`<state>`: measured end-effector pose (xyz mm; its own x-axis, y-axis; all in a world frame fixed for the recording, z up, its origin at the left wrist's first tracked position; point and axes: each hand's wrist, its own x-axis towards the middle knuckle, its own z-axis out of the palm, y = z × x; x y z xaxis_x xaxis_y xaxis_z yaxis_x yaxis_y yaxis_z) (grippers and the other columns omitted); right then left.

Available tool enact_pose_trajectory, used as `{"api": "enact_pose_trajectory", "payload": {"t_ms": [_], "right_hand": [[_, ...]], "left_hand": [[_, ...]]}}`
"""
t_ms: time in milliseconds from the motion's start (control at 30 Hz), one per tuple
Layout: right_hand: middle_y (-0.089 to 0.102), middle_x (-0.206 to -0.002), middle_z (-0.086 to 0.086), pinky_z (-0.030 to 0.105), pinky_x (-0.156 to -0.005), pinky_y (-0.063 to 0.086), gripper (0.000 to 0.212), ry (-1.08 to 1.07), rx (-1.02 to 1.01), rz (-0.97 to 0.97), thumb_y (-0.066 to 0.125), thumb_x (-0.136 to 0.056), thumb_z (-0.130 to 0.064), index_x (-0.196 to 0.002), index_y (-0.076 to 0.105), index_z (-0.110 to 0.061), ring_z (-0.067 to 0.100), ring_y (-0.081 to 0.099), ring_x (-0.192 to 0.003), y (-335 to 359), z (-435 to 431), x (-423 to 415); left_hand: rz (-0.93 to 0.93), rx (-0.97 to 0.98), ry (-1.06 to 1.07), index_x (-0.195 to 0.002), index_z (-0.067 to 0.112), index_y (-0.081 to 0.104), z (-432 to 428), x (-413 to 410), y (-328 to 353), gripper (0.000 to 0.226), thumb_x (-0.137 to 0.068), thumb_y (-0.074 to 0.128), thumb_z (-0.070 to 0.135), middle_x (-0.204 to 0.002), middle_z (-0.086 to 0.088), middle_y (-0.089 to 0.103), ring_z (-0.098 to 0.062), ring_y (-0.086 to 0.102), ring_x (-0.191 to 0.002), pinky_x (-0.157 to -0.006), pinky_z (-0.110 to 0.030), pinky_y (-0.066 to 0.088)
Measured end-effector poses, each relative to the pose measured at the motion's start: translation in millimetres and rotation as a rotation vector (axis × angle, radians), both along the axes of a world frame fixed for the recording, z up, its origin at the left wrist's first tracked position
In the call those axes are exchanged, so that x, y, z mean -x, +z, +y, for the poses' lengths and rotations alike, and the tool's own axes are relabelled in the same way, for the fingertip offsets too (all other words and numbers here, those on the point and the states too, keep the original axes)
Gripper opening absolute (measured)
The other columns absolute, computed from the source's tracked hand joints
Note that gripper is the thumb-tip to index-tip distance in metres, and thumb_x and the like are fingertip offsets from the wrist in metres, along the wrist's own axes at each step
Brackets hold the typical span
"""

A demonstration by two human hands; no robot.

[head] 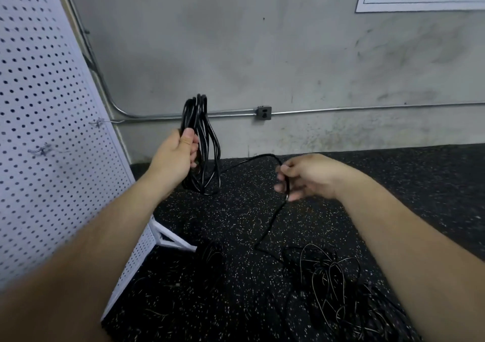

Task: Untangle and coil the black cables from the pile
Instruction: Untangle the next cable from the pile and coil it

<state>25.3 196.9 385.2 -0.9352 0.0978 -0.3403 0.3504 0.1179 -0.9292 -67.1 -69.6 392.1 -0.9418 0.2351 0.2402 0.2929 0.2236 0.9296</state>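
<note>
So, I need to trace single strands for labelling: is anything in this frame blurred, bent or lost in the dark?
Head view: the right hand pinching the loose strand is motion-blurred; the left hand and its coil are sharper; the wide lens slightly bows the conduit; the pile merges into the dark floor, only glints showing.

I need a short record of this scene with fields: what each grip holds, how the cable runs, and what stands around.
left grip: holds the coil, raised above the floor
right grip: pinches the strand
strand: runs from the coil through the right grip down to the pile
pile: tangled, on the floor at lower right
floor: black, speckled
pegboard: white, at left
socket: on the wall
</note>
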Motion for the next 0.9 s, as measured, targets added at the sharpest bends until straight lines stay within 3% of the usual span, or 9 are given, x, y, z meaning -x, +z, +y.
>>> {"api": "enact_pose_trajectory", "payload": {"t_ms": [100, 300, 433, 500, 567, 667, 800, 900], "right_hand": [[0.073, -0.101, 0.005, 0.032, -0.065, 0.062, 0.025, 0.067, 0.206, 0.083, 0.049, -0.101, 0.002, -0.123, 0.059, -0.002, 0.019, 0.075, -0.089, 22, -15, -2], [0.070, -0.112, 0.006, 0.029, -0.062, 0.061, 0.028, 0.011, 0.321, 0.364, 0.060, -0.097, 0.000, -0.124, 0.061, -0.006, 0.013, 0.072, -0.080, 39, -40, 0], [0.062, -0.103, 0.007, 0.026, -0.060, 0.059, 0.032, -0.004, 0.115, 0.545, 0.066, -0.096, -0.002, -0.127, 0.059, -0.002, 0.017, 0.065, -0.080, 36, -58, 3], [0.059, -0.095, 0.004, 0.029, -0.060, 0.058, 0.030, -0.028, -0.045, 0.630, 0.064, -0.095, 0.002, -0.125, 0.059, -0.001, 0.020, 0.060, -0.074, 32, -64, 5], [0.058, -0.091, -0.002, 0.042, -0.067, 0.060, 0.026, -0.046, -0.183, 0.706, 0.065, -0.094, 0.002, -0.118, 0.062, -0.007, 0.022, 0.060, -0.071, 29, -66, 7], [0.059, -0.090, -0.005, 0.051, -0.071, 0.061, 0.025, -0.091, -0.260, 0.747, 0.068, -0.093, -0.001, -0.114, 0.065, -0.015, 0.020, 0.061, -0.069, 25, -65, 10], [0.056, -0.093, -0.013, 0.042, -0.077, 0.061, 0.028, -0.170, -0.346, 0.812, 0.072, -0.090, -0.006, -0.116, 0.071, -0.017, 0.018, 0.063, -0.077, 21, -67, 13], [0.056, -0.093, -0.006, 0.028, -0.063, 0.057, 0.024, -0.201, -0.238, 0.767, 0.075, -0.088, -0.001, -0.108, 0.073, -0.014, 0.016, 0.061, -0.070, 22, -68, 15]], "left_hand": [[0.030, 0.069, 0.018, -0.097, 0.019, 0.054, 20, -6, -8, 0.032, -0.111, 0.031, 0.037, -0.076, 0.004, 0.045, -0.013, 0.048, -0.073, -0.077, -0.033, 0.050], [0.041, 0.091, 0.015, -0.094, 0.024, 0.055, 50, -17, -20, 0.028, -0.110, 0.035, 0.037, -0.079, 0.006, 0.054, -0.010, 0.053, -0.074, -0.075, -0.029, 0.048], [0.019, 0.047, -0.022, -0.101, 0.026, 0.063, 64, -27, -24, 0.029, -0.109, 0.038, 0.040, -0.086, 0.008, 0.067, -0.007, 0.060, -0.077, -0.070, -0.023, 0.048], [-0.062, -0.073, -0.090, -0.113, 0.025, 0.069, 69, -28, -26, 0.032, -0.109, 0.041, 0.041, -0.095, 0.002, 0.075, -0.013, 0.069, -0.090, -0.085, -0.031, 0.052], [-0.165, -0.201, -0.163, -0.124, 0.019, 0.068, 70, -29, -25, 0.036, -0.108, 0.042, 0.038, -0.111, -0.005, 0.076, -0.020, 0.070, -0.110, -0.104, -0.043, 0.051], [-0.210, -0.280, -0.205, -0.129, 0.014, 0.065, 69, -30, -22, 0.037, -0.109, 0.042, 0.035, -0.121, -0.008, 0.074, -0.022, 0.067, -0.119, -0.111, -0.047, 0.046], [-0.223, -0.341, -0.247, -0.130, 0.010, 0.063, 70, -32, -21, 0.038, -0.109, 0.043, 0.033, -0.122, -0.012, 0.072, -0.023, 0.067, -0.119, -0.107, -0.042, 0.048], [-0.231, -0.347, -0.265, -0.131, 0.009, 0.063, 69, -34, -20, 0.039, -0.108, 0.043, 0.034, -0.120, -0.011, 0.074, -0.024, 0.068, -0.118, -0.102, -0.038, 0.051]]}}
